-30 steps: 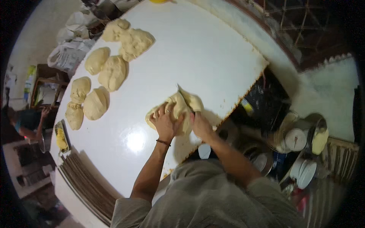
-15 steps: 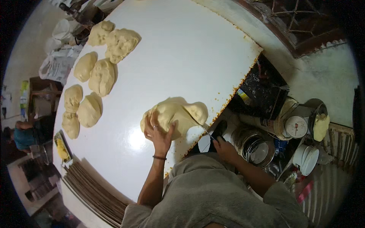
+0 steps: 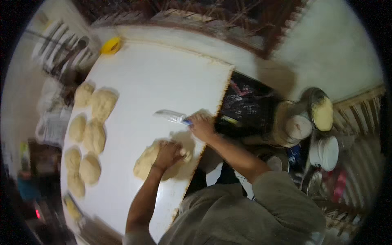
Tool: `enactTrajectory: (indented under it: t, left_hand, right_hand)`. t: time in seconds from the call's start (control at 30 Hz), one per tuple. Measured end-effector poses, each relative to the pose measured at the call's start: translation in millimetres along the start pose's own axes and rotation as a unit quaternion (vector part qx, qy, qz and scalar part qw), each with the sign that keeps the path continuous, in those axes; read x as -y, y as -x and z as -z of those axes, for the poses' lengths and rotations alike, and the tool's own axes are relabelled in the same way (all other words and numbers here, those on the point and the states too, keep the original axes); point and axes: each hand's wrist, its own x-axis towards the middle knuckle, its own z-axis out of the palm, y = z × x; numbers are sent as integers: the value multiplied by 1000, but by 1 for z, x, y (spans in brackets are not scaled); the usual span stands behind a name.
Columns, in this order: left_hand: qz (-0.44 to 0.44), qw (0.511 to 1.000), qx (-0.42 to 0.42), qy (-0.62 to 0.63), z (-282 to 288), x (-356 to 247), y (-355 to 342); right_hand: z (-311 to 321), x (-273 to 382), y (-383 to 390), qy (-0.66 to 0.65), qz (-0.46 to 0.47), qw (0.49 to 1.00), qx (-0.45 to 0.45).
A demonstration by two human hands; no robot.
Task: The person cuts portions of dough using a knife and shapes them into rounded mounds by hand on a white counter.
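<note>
We see the knife (image 3: pixel 169 116) now swung clear of the dough lump (image 3: pixel 145 163), lower centre, right hand (image 3: pixel 201 125) clenched on it, cutting seemingly paused; left hand (image 3: pixel 168 156) on dough lump, grip too blurred to tell.

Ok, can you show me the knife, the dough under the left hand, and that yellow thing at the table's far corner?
Knife (image 3: pixel 170 116): head view, middle of the blade.
Dough (image 3: pixel 145 163): head view, its uncovered left part.
Yellow thing (image 3: pixel 111 46): head view, on its middle.
</note>
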Motion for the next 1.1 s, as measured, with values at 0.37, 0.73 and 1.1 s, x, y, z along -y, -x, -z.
enactTrajectory:
  t: [0.37, 0.73, 1.1]
  left_hand:
    - [0, 953, -64, 296, 41, -314, -107]
    - [92, 904, 58, 413, -86, -336, -156]
    - [122, 940, -21, 317, -50, -274, -131]
  right_hand:
    - [289, -87, 196, -670, -85, 736, 57]
    - [478, -345, 351, -46, -328, 845, -420]
    - [446, -303, 370, -183, -361, 819, -407]
